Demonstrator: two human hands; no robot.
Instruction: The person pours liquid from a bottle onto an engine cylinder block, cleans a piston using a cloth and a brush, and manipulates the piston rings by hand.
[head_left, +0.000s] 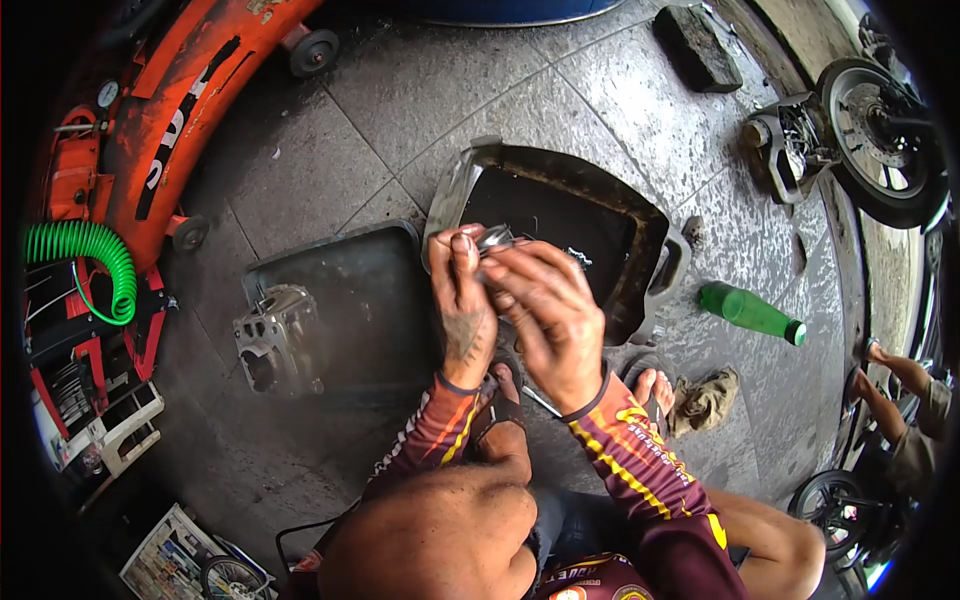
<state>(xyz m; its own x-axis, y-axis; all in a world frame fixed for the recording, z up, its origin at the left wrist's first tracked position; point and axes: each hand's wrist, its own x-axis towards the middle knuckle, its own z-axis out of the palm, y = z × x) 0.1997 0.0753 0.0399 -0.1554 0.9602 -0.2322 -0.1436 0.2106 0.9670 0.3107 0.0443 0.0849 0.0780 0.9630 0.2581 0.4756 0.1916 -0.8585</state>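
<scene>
A small shiny, rounded metal part (494, 238) sits between my fingertips, above a dark, open metal pan (597, 174); its exact kind is hard to make out. My left hand (463, 300) grips it from the left, with its fingers pointing up. From the other side, my right hand (552, 312) has its fingers bent and pressed against the same part, slightly blurred. To the left, a metal engine casting (275, 338) with openings rests in a shallow dark tray (385, 375).
A green bottle (750, 312) and a crumpled cloth (705, 402) lie to the right on the tiled floor. An orange jack-like machine (185, 130) and a green coiled hose (95, 262) stand left. A dark block (698, 48) and a motorcycle wheel (880, 140) are at the upper right. Another person's legs (895, 385) show at the right edge.
</scene>
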